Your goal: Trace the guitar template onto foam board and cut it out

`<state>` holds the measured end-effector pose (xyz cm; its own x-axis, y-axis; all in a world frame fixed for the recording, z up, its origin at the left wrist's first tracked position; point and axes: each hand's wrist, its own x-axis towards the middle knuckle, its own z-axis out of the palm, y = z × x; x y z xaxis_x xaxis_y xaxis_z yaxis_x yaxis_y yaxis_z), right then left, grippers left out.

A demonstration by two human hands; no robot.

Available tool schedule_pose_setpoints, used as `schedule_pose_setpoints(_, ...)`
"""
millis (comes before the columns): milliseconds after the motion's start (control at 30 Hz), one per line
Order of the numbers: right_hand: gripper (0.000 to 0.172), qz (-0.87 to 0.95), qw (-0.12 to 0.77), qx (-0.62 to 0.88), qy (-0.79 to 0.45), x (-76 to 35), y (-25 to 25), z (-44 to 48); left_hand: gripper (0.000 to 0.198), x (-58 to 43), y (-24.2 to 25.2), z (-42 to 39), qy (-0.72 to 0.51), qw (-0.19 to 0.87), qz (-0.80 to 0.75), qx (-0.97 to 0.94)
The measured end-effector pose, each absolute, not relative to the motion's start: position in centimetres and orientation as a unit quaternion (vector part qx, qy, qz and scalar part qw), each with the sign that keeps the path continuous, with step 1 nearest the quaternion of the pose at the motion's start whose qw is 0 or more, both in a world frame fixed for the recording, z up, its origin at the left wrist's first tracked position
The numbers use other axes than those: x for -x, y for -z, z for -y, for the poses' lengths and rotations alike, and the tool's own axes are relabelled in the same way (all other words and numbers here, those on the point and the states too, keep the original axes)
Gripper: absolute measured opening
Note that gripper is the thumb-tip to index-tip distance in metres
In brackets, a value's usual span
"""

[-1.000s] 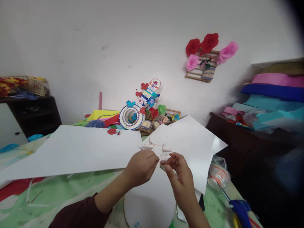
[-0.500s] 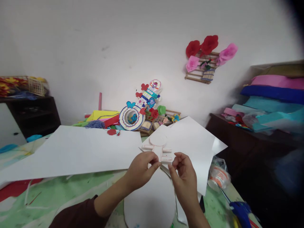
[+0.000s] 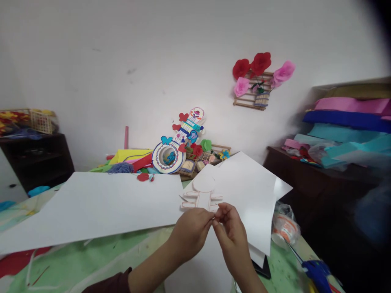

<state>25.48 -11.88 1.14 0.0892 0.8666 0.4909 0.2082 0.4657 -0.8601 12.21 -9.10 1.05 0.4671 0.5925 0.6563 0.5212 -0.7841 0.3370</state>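
Drawn closer together than a moment ago, left hand (image 3: pixel 191 234) and right hand (image 3: pixel 230 232) pinch the paper figure cutout (image 3: pixel 202 194), its long axis pointing away from them.

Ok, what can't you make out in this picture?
All in the head view.
Lower end of the paper cutout: hidden behind the left hand and right hand.
Rear of the blue tool: cut off by the bottom edge.
Contents of the plastic bag: too blurred.
Far right: dark blur.
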Motion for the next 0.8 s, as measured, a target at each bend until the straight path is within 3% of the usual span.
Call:
schedule_pose_setpoints(167, 0.019, 0.628, 0.589, 0.433, -0.267, -25.8, -0.9, 11.8, 0.018, -12.2, -0.9, 8.8, -0.344, -0.013, -0.343, -0.874)
schedule_pose_setpoints(300, 0.024, 0.626, 0.566, 0.462, -0.275, -26.7, -0.5, 11.9, 0.021, -12.4, -0.2, 9.0, -0.291, -0.068, -0.347, -0.889)
schedule_pose_setpoints(467, 0.024, 0.61, 0.532, 0.52, -0.27, -27.6, 0.7, 12.5, 0.014, -13.6, 1.0, 9.7, -0.254, -0.058, -0.293, -0.92)
schedule_pose_setpoints(600, 0.022, 0.558, 0.569, 0.538, -0.274, -27.9, 2.3, 13.5, 0.011, -14.3, 1.7, 9.8, -0.243, -0.063, -0.22, -0.943)
schedule_pose_setpoints(800, 0.027, 0.422, 0.629, 0.509, -0.408, -27.8, 4.4, 15.2, 0.011, -14.4, 2.3, 10.0, -0.221, -0.095, -0.055, -0.969)
